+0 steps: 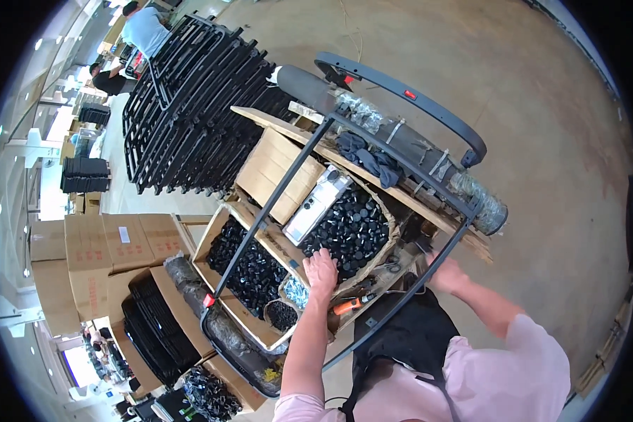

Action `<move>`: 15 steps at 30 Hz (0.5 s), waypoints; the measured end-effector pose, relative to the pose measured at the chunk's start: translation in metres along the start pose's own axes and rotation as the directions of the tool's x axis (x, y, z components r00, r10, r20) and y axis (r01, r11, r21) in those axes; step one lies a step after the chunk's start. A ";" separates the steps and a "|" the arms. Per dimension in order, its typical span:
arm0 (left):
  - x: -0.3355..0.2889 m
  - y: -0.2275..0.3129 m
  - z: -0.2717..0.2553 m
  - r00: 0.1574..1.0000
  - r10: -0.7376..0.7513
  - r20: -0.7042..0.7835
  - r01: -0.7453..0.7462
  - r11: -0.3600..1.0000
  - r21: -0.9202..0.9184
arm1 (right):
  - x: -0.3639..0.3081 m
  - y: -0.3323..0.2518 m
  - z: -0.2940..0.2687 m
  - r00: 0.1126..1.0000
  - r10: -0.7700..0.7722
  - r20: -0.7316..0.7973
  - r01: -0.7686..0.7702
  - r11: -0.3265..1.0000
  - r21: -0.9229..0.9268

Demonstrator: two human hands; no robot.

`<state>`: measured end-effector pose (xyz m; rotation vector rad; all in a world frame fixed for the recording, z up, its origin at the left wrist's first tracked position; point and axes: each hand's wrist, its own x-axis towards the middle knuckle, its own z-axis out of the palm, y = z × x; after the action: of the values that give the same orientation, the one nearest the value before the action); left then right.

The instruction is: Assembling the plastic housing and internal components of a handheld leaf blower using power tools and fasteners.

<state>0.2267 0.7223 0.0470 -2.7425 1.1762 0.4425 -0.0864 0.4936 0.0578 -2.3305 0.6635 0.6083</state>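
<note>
My left hand (321, 271), its fingers curled, is at the near edge of a box of black plastic caps (352, 221). What it holds, if anything, is hidden. At the right, my right hand (443, 274) is closed beside the near bar of a dark metal tube frame (394, 307), around something dark that I cannot make out. This frame lies across the workbench and its boxes, with a curved end bar (408, 95) on the far side. An orange-handled tool (348, 306) rests on the bench between my hands.
Left of the caps stands a box of small black parts (243, 267), with a bag of silvery fasteners (295, 292) inside. Padded rolls (306, 88) support the tube frame. Stacked black frames (190, 105) rise at far left, near cartons (91, 260). Two people (145, 29) are farther back.
</note>
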 end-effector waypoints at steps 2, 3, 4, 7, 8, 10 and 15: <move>0.009 0.002 -0.008 0.999 0.039 0.003 -0.039 0.999 0.014 | -0.046 -0.026 -0.048 0.947 0.003 0.322 -0.009 1.000 0.018; 0.007 -0.004 -0.007 1.000 0.029 0.004 -0.029 0.999 0.014 | -0.058 -0.047 -0.074 0.945 -0.004 0.327 -0.001 1.000 0.015; 0.005 -0.013 -0.007 0.999 0.032 -0.024 -0.034 0.993 -0.109 | -0.064 -0.070 -0.099 0.914 -0.210 0.347 0.154 0.971 0.182; 0.011 -0.023 -0.023 0.997 -0.034 -0.066 0.002 0.897 -0.441 | -0.026 -0.122 -0.111 0.885 -0.463 0.056 0.412 0.833 0.370; 0.015 -0.012 -0.032 0.994 -0.096 -0.053 0.040 0.769 -0.638 | 0.006 -0.129 -0.089 0.857 -0.495 -0.144 0.513 0.793 0.327; 0.026 -0.005 -0.058 0.998 -0.061 -0.010 0.036 0.699 -0.714 | 0.070 -0.145 -0.059 0.800 -0.519 -0.302 0.571 0.812 0.117; 0.057 0.007 -0.088 0.998 -0.063 0.029 0.039 0.164 -0.986 | 0.186 -0.182 0.032 0.930 -0.334 -0.156 0.291 0.925 -0.242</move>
<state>0.2782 0.6588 0.1124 -3.7846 0.8750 1.7867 0.1553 0.5820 0.0103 -2.6507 0.3043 0.3191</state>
